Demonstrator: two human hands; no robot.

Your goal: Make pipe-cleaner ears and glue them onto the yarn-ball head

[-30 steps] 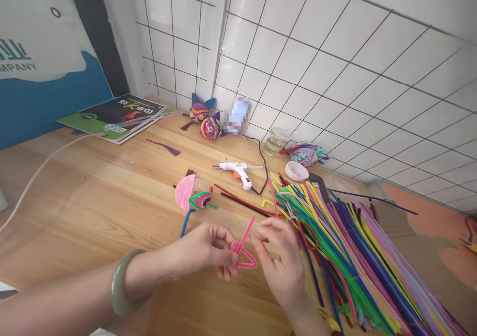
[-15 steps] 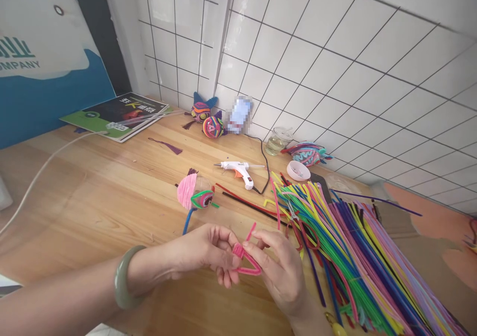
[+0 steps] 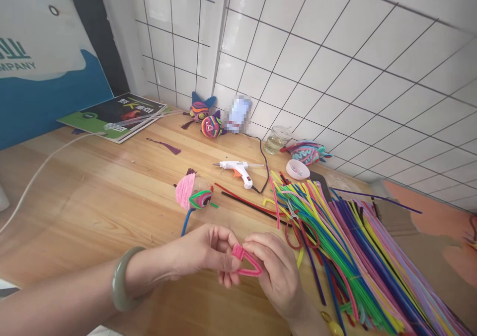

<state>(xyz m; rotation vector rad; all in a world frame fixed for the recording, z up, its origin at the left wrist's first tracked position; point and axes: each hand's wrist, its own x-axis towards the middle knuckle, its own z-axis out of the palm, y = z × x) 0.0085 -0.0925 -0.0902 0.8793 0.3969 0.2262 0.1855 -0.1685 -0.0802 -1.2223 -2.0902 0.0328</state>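
Between thumb and fingers, my left hand (image 3: 218,254) pinches a bright pink pipe cleaner (image 3: 250,271), bent into a pointed loop with a tightly wound part at one end. My right hand (image 3: 278,266) is closed at the loop's right side, its fingertips against the wound part; the strand's free end is hidden there. Just beyond my left hand lies a round craft piece (image 3: 186,191), partly covered in light pink, with a green-edged eye shape (image 3: 201,199) and a blue stem (image 3: 187,221).
A big bundle of coloured pipe cleaners (image 3: 346,246) spreads to the right, with red-handled scissors (image 3: 298,226) on it. Farther back lie a white glue gun (image 3: 238,169) with a cord, a pink bowl (image 3: 297,169), a glass jar (image 3: 276,141) and finished fish-like crafts (image 3: 305,152) by the tiled wall.
My right fingers have closed over the pink strand's free end, which stuck up before and is now hidden. My left hand keeps its pinch almost unmoved.
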